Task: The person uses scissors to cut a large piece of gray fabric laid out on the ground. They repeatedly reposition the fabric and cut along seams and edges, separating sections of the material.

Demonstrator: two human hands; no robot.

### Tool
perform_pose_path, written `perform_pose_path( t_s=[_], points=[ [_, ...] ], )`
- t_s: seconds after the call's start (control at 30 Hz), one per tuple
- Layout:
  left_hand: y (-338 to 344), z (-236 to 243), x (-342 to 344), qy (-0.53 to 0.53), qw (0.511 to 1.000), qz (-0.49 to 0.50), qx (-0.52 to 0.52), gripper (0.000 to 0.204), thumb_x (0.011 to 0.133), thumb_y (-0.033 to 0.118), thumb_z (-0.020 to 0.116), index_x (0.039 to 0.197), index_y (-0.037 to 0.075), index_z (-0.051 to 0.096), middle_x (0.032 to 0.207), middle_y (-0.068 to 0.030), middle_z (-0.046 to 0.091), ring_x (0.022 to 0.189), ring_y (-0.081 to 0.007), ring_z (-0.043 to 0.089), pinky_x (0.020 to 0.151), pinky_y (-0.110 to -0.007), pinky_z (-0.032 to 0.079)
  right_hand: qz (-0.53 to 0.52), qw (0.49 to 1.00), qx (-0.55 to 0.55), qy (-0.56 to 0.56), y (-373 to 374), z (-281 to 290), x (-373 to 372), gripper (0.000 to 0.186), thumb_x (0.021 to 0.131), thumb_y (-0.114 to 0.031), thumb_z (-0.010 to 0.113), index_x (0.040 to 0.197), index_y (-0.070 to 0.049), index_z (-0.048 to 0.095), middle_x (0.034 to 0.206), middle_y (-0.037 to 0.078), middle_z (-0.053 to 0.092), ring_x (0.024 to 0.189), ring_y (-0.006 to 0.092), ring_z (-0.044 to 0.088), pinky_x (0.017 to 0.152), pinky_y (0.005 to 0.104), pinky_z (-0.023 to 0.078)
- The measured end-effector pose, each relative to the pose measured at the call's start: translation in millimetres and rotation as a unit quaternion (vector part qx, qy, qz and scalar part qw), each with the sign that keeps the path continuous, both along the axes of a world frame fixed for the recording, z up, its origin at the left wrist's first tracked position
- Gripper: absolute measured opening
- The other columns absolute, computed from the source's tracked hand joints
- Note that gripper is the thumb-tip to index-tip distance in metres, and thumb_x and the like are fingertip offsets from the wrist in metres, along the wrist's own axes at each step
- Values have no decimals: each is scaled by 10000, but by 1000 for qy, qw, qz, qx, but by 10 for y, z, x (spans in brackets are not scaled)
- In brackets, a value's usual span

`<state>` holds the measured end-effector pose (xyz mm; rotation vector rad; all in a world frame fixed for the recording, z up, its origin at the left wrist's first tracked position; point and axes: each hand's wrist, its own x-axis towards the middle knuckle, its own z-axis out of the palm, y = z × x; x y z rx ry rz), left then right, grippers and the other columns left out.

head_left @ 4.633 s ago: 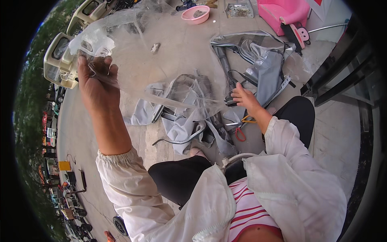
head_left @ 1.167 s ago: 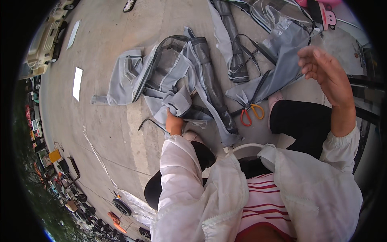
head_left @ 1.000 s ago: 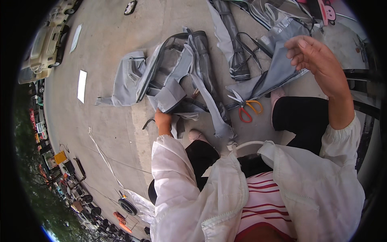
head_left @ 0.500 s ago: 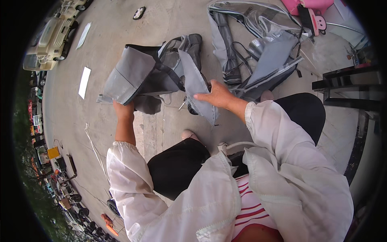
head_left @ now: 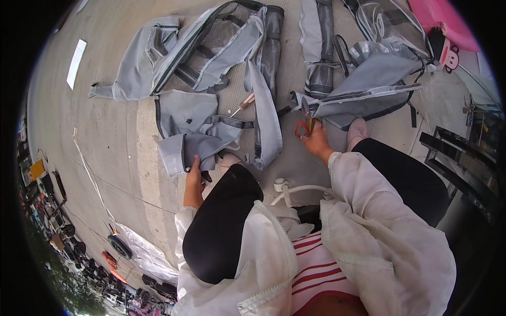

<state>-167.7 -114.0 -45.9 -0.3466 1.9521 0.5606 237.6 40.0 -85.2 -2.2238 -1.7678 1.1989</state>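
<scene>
My left hand (head_left: 194,184) is closed on the lower edge of a grey fabric piece (head_left: 187,111), near my left shoe. To the right, my right hand (head_left: 318,141) grips scissors (head_left: 301,129) with orange-red handles, their blades pointing away toward the grey cloth. A long grey strip (head_left: 267,118) with a dark edge lies between my hands. Beside it rests a screwdriver (head_left: 246,101) with a brownish handle. Farther off, the grey fabric and dark mesh (head_left: 211,50) spread over the ground in front of me.
A second grey fabric heap (head_left: 363,79) lies at the right, beyond my right shoe (head_left: 358,131). A black metal frame (head_left: 458,163) stands at the right edge, below pink material (head_left: 448,21). White sheeting (head_left: 145,253) and a small wheel (head_left: 119,246) are at the lower left.
The grey fabric that both hands held up now lies spread on the ground. My right hand has let go of the strip and holds scissors. My left hand moved lower, nearer my shoe.
</scene>
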Motion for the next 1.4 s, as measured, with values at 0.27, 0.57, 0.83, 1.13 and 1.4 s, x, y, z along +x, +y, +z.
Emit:
perform_pose_path(
  t_s=[0.27,0.57,0.83,1.13,1.4],
  points=[
    [-64,829,-871,33,954,-295,32,809,773,348,698,1367,-53,323,1279,-199,485,1175,-302,471,957,-360,380,69,991,72,-87,240,-308,-153,356,712,-134,687,1023,5,585,965,214,587,932,395,554,849,407,452],
    [1799,932,518,55,799,-486,349,292,899,88,508,1174,25,580,984,-132,628,811,-196,618,772,-305,477,-108,987,-13,119,-341,671,-12,328,806,-267,683,887,7,522,773,139,576,697,200,565,673,331,462],
    [1587,-221,862,140,694,-698,104,412,832,162,565,1226,60,502,1358,-132,385,1055,-339,564,886,-435,455,94,910,-334,228,-48,1428,-805,582,852,-616,473,846,-34,475,652,42,480,576,144,498,559,295,448],
    [1479,-128,664,138,784,-568,209,278,806,241,633,939,-2,660,973,-192,603,956,-336,594,826,-397,455,-126,758,-570,292,-351,924,-1295,852,688,-870,345,855,-40,447,691,62,423,593,206,488,585,368,477],
    [1468,-69,468,83,844,-481,223,304,819,238,628,937,-42,642,902,-198,625,833,-296,607,763,-358,450,-210,705,-591,331,-176,827,-1680,918,674,-876,357,827,14,521,696,82,449,632,222,492,717,446,483]
  ],
)
